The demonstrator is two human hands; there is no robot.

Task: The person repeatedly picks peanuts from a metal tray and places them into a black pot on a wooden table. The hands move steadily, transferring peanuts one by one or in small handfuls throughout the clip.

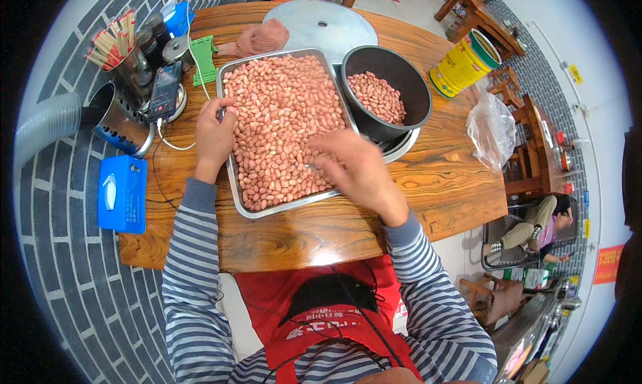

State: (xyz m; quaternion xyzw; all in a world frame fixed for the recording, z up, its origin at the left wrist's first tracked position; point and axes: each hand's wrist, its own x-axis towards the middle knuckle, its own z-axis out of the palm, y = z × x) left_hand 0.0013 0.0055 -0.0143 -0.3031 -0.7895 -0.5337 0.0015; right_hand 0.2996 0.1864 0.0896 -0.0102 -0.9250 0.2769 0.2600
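A rectangular metal tray (288,207) full of shelled, pink-skinned peanuts (281,128) lies before me on the wooden table. My left hand (215,135) is at the tray's left side, its thumb and forefinger curled over the rim. Above the lower right part of the peanuts, my right hand (356,165) is blurred by motion. Its fingers point left and down toward the nuts; whether any nut is between them is hidden by the blur. Right of the tray, a deep dark round pot (419,105) stands tilted, with more peanuts (376,98) inside.
Behind the tray lie a round metal disc (346,25) and a brown cloth (261,38). A yellow tin (461,65) and a plastic bag (491,130) are at right. Left are a propped phone (165,90), chopsticks (113,40) and a blue tissue box (122,193). A person (539,228) sits far right.
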